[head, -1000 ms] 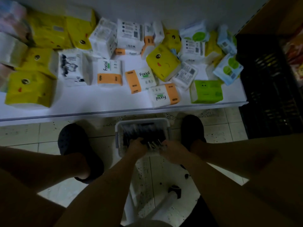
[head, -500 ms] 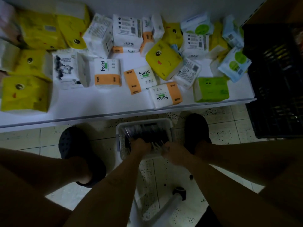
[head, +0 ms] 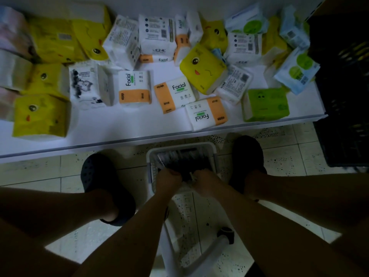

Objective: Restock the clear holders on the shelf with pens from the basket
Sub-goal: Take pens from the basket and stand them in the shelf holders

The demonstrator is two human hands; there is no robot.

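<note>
A white plastic basket [head: 213, 154] stands on the tiled floor between my feet, just below the shelf edge. Dark pens [head: 179, 159] lie in a heap inside it. My left hand [head: 168, 178] reaches into the near side of the basket, fingers curled down around pens. My right hand [head: 204, 180] is close beside it, fingers curled on a small bunch of pens whose pale ends [head: 191, 175] show between the two hands. No clear holders are in view. The light is dim, so the grips are hard to make out.
A low white shelf [head: 119, 132] carries many tissue packs in yellow, white, orange and green. A black plastic crate [head: 343, 96] stands at the right. My dark clogs [head: 95, 172] [head: 247, 154] flank the basket. A white tube frame with a black foot [head: 226, 235] is below.
My hands have drawn closer together in the basket. The view has tipped slightly, so the shelf sits a little lower in the frame.
</note>
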